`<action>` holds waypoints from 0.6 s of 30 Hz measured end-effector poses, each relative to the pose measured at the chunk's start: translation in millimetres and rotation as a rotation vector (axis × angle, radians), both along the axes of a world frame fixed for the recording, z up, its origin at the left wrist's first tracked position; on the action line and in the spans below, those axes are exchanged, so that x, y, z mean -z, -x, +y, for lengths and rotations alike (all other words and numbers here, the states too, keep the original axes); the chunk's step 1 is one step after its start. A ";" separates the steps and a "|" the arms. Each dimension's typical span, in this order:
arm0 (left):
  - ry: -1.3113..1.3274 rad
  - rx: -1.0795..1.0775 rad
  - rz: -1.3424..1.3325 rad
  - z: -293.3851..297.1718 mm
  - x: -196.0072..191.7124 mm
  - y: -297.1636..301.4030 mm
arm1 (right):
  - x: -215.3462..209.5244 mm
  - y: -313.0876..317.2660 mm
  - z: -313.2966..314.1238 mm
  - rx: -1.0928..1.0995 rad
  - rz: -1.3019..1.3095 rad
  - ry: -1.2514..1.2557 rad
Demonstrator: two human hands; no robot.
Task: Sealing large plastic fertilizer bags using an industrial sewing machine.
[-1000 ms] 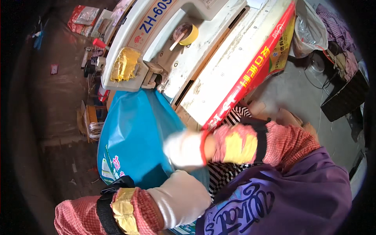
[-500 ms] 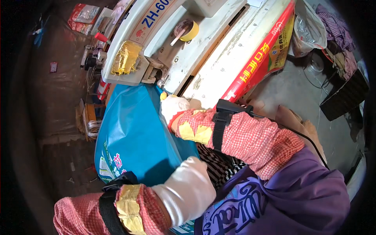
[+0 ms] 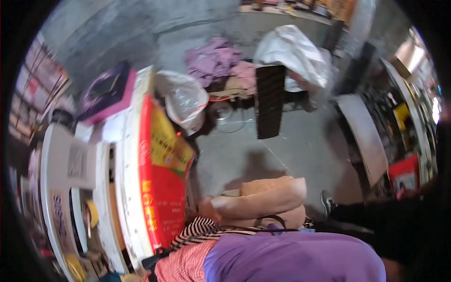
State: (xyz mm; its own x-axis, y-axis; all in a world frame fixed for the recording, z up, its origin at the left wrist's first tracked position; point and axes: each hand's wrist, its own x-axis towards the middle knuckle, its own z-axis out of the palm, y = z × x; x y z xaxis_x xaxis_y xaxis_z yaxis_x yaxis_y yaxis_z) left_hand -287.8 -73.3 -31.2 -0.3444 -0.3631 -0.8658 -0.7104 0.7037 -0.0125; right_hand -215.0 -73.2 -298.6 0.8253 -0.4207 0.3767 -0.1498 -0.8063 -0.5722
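Note:
Only a sliver of my right hand (image 3: 133,278) shows at the bottom edge, beside the white machine table. Its fingers are cut off by the frame, so its grip is hidden. The red-checked sleeve (image 3: 185,264) of that arm has a black strap near the wrist. Nearest to it are the table's pale worktop (image 3: 129,188) and a scrap of blue sheet (image 3: 110,277). My left hand is out of view. The white sewing machine (image 3: 56,188) stands at the left, with a yellow tape roll (image 3: 92,214) on its bed.
A red and yellow printed sack (image 3: 164,202) hangs along the table edge. Past it are a white bag (image 3: 181,101), purple cloth (image 3: 213,61) and a dark upright board (image 3: 270,103). Beige padding (image 3: 263,199) is close by. A person's shoe (image 3: 327,203) and dark trouser leg appear at right.
The view has swung far to the right. The machine has shifted to the left edge, the blue sheet is nearly out of frame, and my left hand has left the picture.

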 end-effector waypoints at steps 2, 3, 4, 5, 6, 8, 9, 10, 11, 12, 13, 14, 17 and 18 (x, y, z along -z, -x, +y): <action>0.005 0.073 0.043 -14.8 14.0 6.0 | 5.4 8.2 -11.6 0.003 -0.026 -0.016; 0.006 0.078 0.044 -19.5 15.7 8.8 | 3.0 7.7 -15.8 -0.010 -0.048 -0.030; 0.005 0.074 0.043 -23.3 17.3 11.6 | 1.4 7.6 -18.1 -0.017 -0.065 -0.038; 0.003 0.058 0.043 -26.6 17.6 12.8 | -0.6 9.0 -21.2 -0.017 -0.082 -0.048; 0.000 0.040 0.042 -29.4 17.8 14.1 | 3.4 14.2 -28.7 -0.008 -0.110 -0.061; -0.004 -0.007 0.042 -33.2 20.8 15.2 | -2.1 15.9 -30.5 -0.023 -0.132 -0.083; -0.005 -0.031 0.045 -34.4 23.6 14.8 | -4.4 17.1 -31.2 -0.019 -0.148 -0.098; -0.004 -0.052 0.051 -35.3 26.2 14.3 | -3.7 21.4 -32.5 -0.015 -0.158 -0.109; 0.007 -0.077 0.057 -35.3 28.8 14.1 | -2.1 25.8 -33.0 -0.008 -0.182 -0.119; 0.019 -0.099 0.068 -35.4 31.2 13.5 | -3.3 27.6 -34.8 -0.012 -0.194 -0.135; 0.032 -0.117 0.081 -35.6 33.5 12.4 | -4.6 29.4 -37.2 -0.008 -0.206 -0.153; 0.051 -0.128 0.102 -34.7 33.7 16.2 | 1.2 33.8 -45.3 -0.010 -0.198 -0.164; 0.074 -0.141 0.171 -29.3 49.5 12.5 | 8.0 43.3 -58.2 0.016 -0.212 -0.237; 0.074 -0.162 0.192 -1.0 46.8 3.5 | 12.2 46.4 -57.4 0.019 -0.222 -0.258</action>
State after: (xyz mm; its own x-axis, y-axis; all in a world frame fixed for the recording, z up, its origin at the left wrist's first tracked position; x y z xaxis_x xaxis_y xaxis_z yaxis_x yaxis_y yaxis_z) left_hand -291.3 -74.3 -78.0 -0.4317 -0.4872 -0.7591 -0.8082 0.5826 0.0857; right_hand -261.4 -130.6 -310.9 0.7264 -0.5400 0.4252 -0.0123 -0.6287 -0.7776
